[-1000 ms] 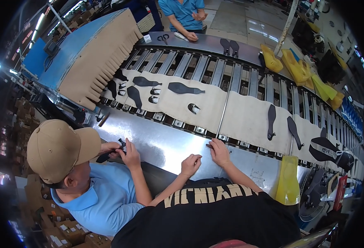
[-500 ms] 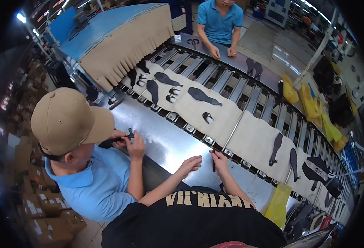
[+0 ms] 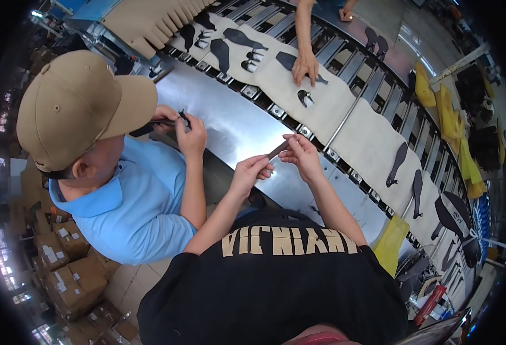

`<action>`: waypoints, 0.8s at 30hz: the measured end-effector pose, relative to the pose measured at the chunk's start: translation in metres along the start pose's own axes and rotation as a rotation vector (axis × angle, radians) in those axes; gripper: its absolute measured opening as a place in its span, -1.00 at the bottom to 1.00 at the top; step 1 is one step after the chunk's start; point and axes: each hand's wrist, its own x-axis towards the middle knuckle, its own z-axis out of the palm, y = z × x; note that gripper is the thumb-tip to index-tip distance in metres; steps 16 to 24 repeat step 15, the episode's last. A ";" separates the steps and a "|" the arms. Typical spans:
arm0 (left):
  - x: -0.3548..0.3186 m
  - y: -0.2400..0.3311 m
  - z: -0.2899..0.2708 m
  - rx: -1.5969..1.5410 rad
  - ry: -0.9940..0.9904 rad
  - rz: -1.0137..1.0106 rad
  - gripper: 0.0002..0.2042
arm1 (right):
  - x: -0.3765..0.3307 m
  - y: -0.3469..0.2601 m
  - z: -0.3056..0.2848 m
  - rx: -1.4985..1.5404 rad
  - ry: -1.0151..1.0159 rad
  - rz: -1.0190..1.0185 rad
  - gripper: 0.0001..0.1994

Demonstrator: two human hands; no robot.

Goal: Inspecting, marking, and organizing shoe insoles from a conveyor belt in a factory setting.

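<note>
A short dark brown strip [image 3: 277,150] is stretched between my two hands above the shiny metal ledge beside the conveyor. My left hand [image 3: 254,174] pinches its lower end between thumb and fingers. The fingertips of my right hand [image 3: 300,156] grip the upper end. Past the ledge, a cream cloth belt [image 3: 345,135] carries flat dark sole-shaped pieces [image 3: 398,164] and small black-and-white curved pieces [image 3: 305,98].
At my left, a person in a tan cap [image 3: 72,109] holds a dark piece. Across the conveyor, another person's hand [image 3: 306,66] reaches onto the belt. Metal rollers [image 3: 374,92] run along it. A yellow bag [image 3: 390,244] hangs at right; cardboard boxes [image 3: 69,244] are stacked at left.
My left hand has come to the strip, which my right hand alone held upright before; it now slants between both. The person opposite has reached over the belt. The whole view has shifted.
</note>
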 end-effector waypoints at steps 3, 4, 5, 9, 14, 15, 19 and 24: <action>-0.008 0.000 -0.013 -0.017 0.042 0.019 -0.77 | 0.007 0.013 0.003 -0.027 0.003 0.006 -0.73; -0.009 -0.004 -0.019 0.027 0.053 -0.003 -0.79 | 0.012 0.019 0.002 -0.027 0.028 0.029 -0.74; -0.008 -0.009 -0.026 0.070 0.064 -0.024 -0.80 | 0.018 0.026 -0.001 -0.027 0.051 0.050 -0.74; -0.019 -0.039 -0.065 0.120 0.087 -0.080 -0.83 | 0.031 0.047 0.008 0.179 0.209 0.207 -0.76; -0.035 -0.058 -0.096 0.145 0.054 -0.208 -0.81 | 0.062 0.111 -0.033 0.280 -0.003 0.345 -0.71; -0.034 -0.064 -0.103 0.197 0.074 -0.227 -0.78 | 0.067 0.127 -0.048 0.262 -0.207 0.367 -0.69; -0.034 -0.064 -0.103 0.197 0.074 -0.227 -0.78 | 0.067 0.127 -0.048 0.262 -0.207 0.367 -0.69; -0.034 -0.064 -0.103 0.197 0.074 -0.227 -0.78 | 0.067 0.127 -0.048 0.262 -0.207 0.367 -0.69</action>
